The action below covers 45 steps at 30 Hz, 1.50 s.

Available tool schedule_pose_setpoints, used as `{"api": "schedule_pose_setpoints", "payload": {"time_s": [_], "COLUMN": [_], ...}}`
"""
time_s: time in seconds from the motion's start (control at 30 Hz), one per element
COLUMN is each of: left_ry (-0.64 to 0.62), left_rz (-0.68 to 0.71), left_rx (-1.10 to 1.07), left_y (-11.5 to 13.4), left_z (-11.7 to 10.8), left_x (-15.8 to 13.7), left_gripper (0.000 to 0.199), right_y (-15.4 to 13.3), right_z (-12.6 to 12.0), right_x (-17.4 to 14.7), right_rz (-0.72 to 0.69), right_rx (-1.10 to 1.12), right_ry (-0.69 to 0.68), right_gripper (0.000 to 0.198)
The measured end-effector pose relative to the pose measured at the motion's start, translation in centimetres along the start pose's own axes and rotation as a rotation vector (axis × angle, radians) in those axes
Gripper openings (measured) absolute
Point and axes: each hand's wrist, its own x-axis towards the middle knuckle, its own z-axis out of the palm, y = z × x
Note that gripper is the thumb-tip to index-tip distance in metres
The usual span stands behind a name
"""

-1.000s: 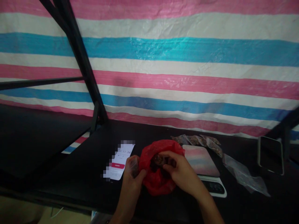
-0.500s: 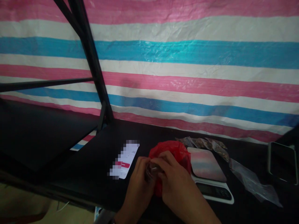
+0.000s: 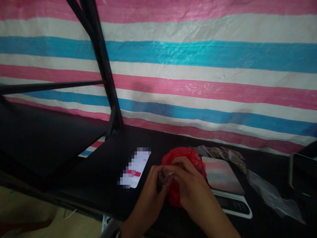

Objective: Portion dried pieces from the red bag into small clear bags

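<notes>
Between my two hands is a small clear plastic bag [image 3: 165, 176], partly hidden by fingers. My left hand [image 3: 154, 193] is closed around its left side, with the thumb in front. My right hand [image 3: 192, 185] pinches its upper right edge, fingers bent over the top. Right behind and under them is a crumpled red plastic bag [image 3: 182, 153] with its mouth gathered open; what lies inside is hidden. Beside my right hand stands a kitchen scale [image 3: 224, 175] with a metal plate and a dark display.
Several small filled zip bags [image 3: 226, 154] lie behind the scale, and flat clear bags [image 3: 273, 193] to its right. A lit phone [image 3: 138, 168] lies left of my hands on the black table [image 3: 99, 185]. A dark-screened device [image 3: 303, 175] stands far right. A black metal post [image 3: 105, 69] rises at the back.
The view has shifted a little, so the tabletop things sit farther right. My fingers have moved slightly on the clear bag, which stays between both hands.
</notes>
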Motion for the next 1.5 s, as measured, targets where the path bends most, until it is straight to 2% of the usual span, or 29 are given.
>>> {"api": "schedule_pose_setpoints", "payload": {"time_s": [0.1,0.17,0.3,0.4,0.5,0.57,0.7,0.77,0.87,1.0,1.13,1.33,1.5], "left_ry": [0.046,0.117,0.352,0.437,0.41,0.37,0.328,0.355,0.406,0.478,0.524,0.468,0.411], "left_rz": [-0.012,-0.033,-0.084,-0.172,-0.283,-0.319,-0.332,-0.319,-0.318,-0.404,-0.45,-0.387,-0.154], "left_rx": [0.052,0.073,0.082,0.056,0.015,-0.029,-0.096,-0.08,-0.099,-0.292,-0.478,-0.41,-0.183], "left_y": [-0.1,0.1,0.9,1.7,2.1,2.0,1.5,1.2,1.3,1.6,1.6,0.7,0.2], "left_z": [-0.1,-0.2,0.2,1.0,1.7,1.7,1.3,1.2,1.4,1.5,1.4,1.0,0.9], "left_x": [0.0,-0.1,-0.5,-0.9,-0.9,-0.5,0.7,1.3,1.9,2.3,2.4,2.3,2.1], "left_gripper": [0.023,0.024,0.027,0.04,0.057,0.057,0.046,0.041,0.038,0.045,0.054,0.047,0.036], "right_y": [1.4,2.4,3.1,1.9,0.9,1.0,2.8,3.6,3.9,3.7,4.3,5.7,5.8], "right_z": [-1.1,-1.8,-2.2,-1.8,-1.3,-1.2,-0.8,-0.2,0.7,1.3,1.2,1.5,1.1], "right_x": [0.1,0.1,-0.6,-1.1,-1.2,-1.0,0.1,0.7,1.4,1.6,1.1,0.5,0.6], "right_rz": [-0.001,0.067,0.268,0.242,0.152,0.157,0.29,0.334,0.31,0.254,0.253,0.29,0.322], "right_rx": [0.045,0.022,-0.087,-0.072,0.04,0.08,-0.083,-0.192,-0.232,-0.189,-0.048,0.229,0.336], "right_ry": [0.142,0.163,-0.036,-0.159,-0.236,-0.245,-0.085,-0.034,-0.042,-0.047,0.0,-0.007,-0.009], "right_gripper": [0.063,0.056,0.054,0.058,0.058,0.056,0.053,0.054,0.057,0.06,0.054,0.046,0.042]}}
